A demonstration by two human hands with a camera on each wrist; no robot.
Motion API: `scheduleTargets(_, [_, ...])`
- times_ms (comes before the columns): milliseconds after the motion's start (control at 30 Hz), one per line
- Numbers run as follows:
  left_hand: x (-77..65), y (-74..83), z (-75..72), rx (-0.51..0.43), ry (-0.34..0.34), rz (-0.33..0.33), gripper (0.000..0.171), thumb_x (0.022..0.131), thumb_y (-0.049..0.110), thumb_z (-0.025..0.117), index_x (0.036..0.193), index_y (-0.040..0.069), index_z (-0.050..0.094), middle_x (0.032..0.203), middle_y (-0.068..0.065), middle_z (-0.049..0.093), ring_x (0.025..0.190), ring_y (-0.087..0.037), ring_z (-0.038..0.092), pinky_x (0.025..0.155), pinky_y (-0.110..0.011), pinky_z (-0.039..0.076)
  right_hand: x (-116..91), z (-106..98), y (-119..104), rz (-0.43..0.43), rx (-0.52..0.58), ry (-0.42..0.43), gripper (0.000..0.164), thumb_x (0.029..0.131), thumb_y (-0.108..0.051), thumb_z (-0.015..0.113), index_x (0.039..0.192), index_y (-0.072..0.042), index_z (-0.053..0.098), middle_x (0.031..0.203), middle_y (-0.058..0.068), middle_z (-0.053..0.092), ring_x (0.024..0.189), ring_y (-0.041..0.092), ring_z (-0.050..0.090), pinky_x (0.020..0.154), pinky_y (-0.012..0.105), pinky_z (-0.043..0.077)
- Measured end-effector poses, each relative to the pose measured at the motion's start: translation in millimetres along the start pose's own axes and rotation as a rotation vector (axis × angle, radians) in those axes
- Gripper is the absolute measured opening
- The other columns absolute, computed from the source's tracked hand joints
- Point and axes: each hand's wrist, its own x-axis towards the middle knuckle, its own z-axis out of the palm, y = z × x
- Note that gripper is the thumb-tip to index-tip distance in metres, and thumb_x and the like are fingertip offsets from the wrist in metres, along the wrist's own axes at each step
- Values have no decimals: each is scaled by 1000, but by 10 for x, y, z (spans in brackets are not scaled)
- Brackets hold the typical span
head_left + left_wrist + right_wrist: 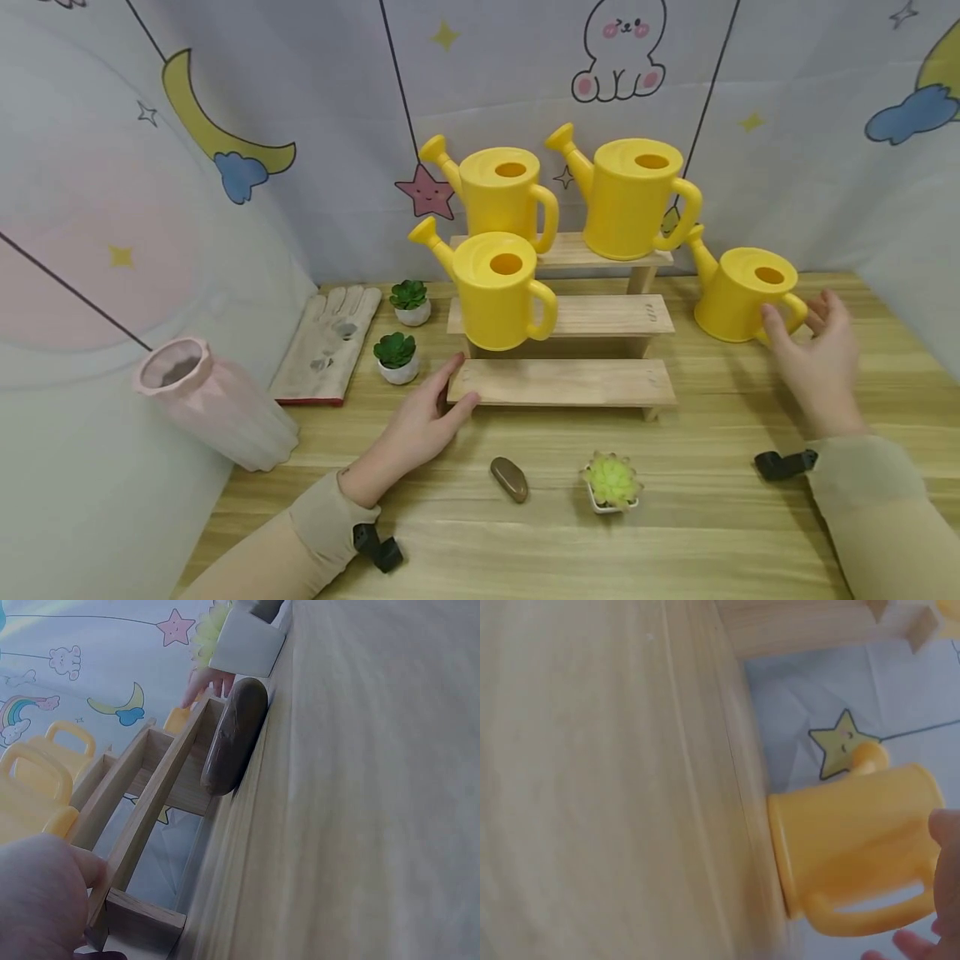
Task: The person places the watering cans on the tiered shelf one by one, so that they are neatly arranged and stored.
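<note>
My right hand (821, 367) is at the yellow watering can (742, 292) standing on the table right of the wooden tiered stand (562, 383). Its thumb lies by the can's handle (870, 919), and the other fingers are spread on the handle's far side. With my left hand (420, 425) I grip the left end of the stand's lowest step, thumb at the front edge; the fingertips are partly hidden. Two more yellow watering cans, a left one (501, 196) and a right one (633, 200), stand on the top step. Another can (495, 292) stands on the middle step.
In front of the stand lie a smooth brown stone (509, 479) and a light-green succulent (611, 481) in a white pot. Two small dark-green potted plants (395, 357), a glove (326, 346) and a leaning pink-white vase (225, 408) are at left. A printed curtain (510, 75) hangs behind.
</note>
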Motion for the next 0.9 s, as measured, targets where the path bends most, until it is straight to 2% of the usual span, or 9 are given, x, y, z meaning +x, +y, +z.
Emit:
scheduleTargets(133, [-8,-9,-2,2,3,3,74,101,57,56,162,21,32,163,0,41,149,-20,42,117,-47,42,12,26,49,3,-35,-20,88,99,-54,55,166,-21,10,168,16,26,146,43,40,121,51,37])
scheduleTargets(200, [-8,-9,-1,4,4,1,74,101,57,56,161,21,32,163,0,41,149,-20,42,118,-47,41,16,36,65,5,-52,-15,84,99,-53,53,166,-18,14,166,16,31,142,41,46,118,40,43])
scheduleTargets(267, [-4,-10,1,6,3,6,74,101,57,56,161,21,32,163,0,41,150,-20,42,118,-47,41,21,43,79,2,-57,-3,80,100,-51,53,165,-16,20,162,18,37,135,30,54,110,21,47])
scheduleTargets(333, [0,-13,3,6,3,12,74,101,57,56,161,20,32,163,-1,41,150,-21,41,119,-47,40,25,48,90,-9,-59,23,75,101,-48,52,163,-14,27,156,20,45,119,12,60,94,5,47])
scheduleTargets(400, [2,-12,4,5,2,15,74,101,56,56,161,20,32,163,-2,41,151,-21,40,119,-47,40,25,51,95,-22,-72,45,70,102,-46,51,161,-13,32,149,20,50,102,-5,54,80,-3,41])
scheduleTargets(500, [5,-2,0,-1,4,16,74,101,56,56,161,20,32,164,-1,41,151,-21,40,119,-47,40,31,53,83,-42,-103,89,63,103,-44,49,157,-13,40,140,17,56,87,-19,42,74,-4,36])
scheduleTargets(700, [5,-9,3,2,10,21,75,101,57,55,162,20,32,164,0,41,149,-20,42,117,-47,42,15,41,48,-86,-189,138,49,104,-41,51,135,-6,63,104,-7,60,76,-22,40,70,3,34])
scheduleTargets(767, [5,-18,7,8,11,19,75,101,58,55,162,20,32,164,0,41,149,-20,42,117,-47,42,2,31,35,-88,-213,124,48,104,-41,52,128,-3,67,99,-7,60,73,-20,41,66,5,36])
scheduleTargets(900, [9,-22,17,21,11,10,75,101,59,54,162,21,32,163,1,41,149,-19,42,118,-46,42,-18,10,8,-58,-242,90,47,104,-40,53,127,-2,68,100,-3,64,70,-18,42,59,6,40])
